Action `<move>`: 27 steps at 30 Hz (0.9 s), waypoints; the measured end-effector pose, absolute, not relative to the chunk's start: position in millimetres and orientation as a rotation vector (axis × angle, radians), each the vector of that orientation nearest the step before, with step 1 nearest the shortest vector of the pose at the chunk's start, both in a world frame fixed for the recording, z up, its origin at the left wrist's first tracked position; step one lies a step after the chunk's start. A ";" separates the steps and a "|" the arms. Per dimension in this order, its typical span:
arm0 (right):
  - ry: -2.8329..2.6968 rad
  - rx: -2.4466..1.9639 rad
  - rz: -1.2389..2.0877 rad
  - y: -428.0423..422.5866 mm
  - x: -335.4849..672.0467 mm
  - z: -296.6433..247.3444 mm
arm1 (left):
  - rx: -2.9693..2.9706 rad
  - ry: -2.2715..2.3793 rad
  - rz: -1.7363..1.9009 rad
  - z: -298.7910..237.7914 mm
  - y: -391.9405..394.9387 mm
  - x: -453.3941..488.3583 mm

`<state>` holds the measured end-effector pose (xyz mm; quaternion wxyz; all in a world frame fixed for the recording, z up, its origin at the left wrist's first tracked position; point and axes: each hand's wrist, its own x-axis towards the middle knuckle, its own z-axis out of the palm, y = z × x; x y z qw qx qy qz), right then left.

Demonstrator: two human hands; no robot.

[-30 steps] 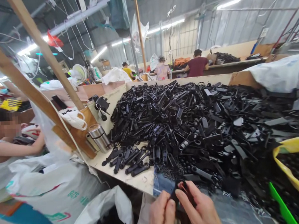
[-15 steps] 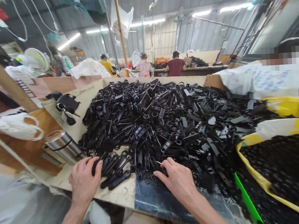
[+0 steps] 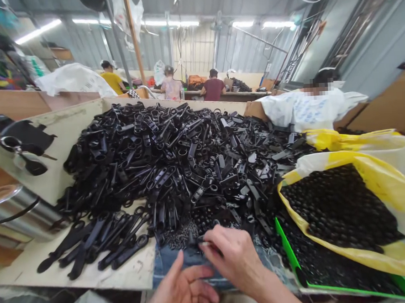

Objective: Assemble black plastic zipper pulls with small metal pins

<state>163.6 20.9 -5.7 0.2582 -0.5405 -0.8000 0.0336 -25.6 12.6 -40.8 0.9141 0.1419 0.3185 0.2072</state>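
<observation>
A big heap of black plastic strap-like parts (image 3: 175,162) fills the wooden bin in front of me. My right hand (image 3: 229,255) sits at the heap's near edge, fingers pinched on something small I cannot make out, over a patch of blue cloth (image 3: 168,263). My left hand (image 3: 182,294) is just below it at the frame's bottom, palm up with fingers apart and nothing in it. Several of the black parts (image 3: 101,242) lie lined up on the board to the left.
A yellow bag (image 3: 383,254) holding small black pieces sits in a green tray (image 3: 287,247) at the right. A steel flask (image 3: 17,215) lies at the left. A person in white is behind the bin at the right; three other people work at a far table.
My left hand left the lined-up parts and came down under my right hand, palm up. My right hand drew back slightly toward me. The view swung to the right.
</observation>
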 end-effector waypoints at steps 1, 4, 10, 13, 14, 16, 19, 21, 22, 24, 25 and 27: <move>-2.225 -1.343 0.039 12.2 165.6 -9.8 | 0.240 0.610 0.424 -44.1 12.5 -14.4; -2.375 -1.140 -0.003 -8.4 171.3 -13.7 | 0.129 0.682 0.494 -47.1 13.6 3.5; -2.343 -1.471 0.248 24.4 206.7 30.4 | 0.428 0.886 0.578 -28.6 18.2 -1.8; -2.218 -1.821 0.092 74.6 219.0 47.9 | 0.503 0.908 0.584 -24.0 20.3 -3.4; -2.205 -1.884 0.065 90.1 219.0 49.8 | 0.487 0.905 0.589 -24.3 20.5 -3.2; -2.206 -1.963 0.031 113.6 213.9 48.3 | 0.418 0.871 0.596 -26.9 20.4 -3.1; -2.224 -2.029 0.004 129.7 202.8 39.7 | 0.311 0.788 0.585 -31.8 19.6 -5.6; -2.223 -2.038 0.002 131.6 198.8 34.7 | 0.270 0.763 0.577 -34.4 19.6 -8.5; -2.216 -2.033 0.005 131.1 198.6 33.5 | 0.265 0.761 0.580 -35.5 19.8 -9.9; -2.195 -2.001 0.017 127.5 203.0 34.2 | 0.269 0.777 0.585 -37.4 21.0 -12.2; -2.180 -1.975 0.025 124.0 208.1 36.1 | 0.278 0.791 0.587 -38.5 22.0 -13.1; -2.153 -1.922 0.035 111.6 225.2 42.0 | 0.297 0.810 0.593 -41.3 24.4 -14.4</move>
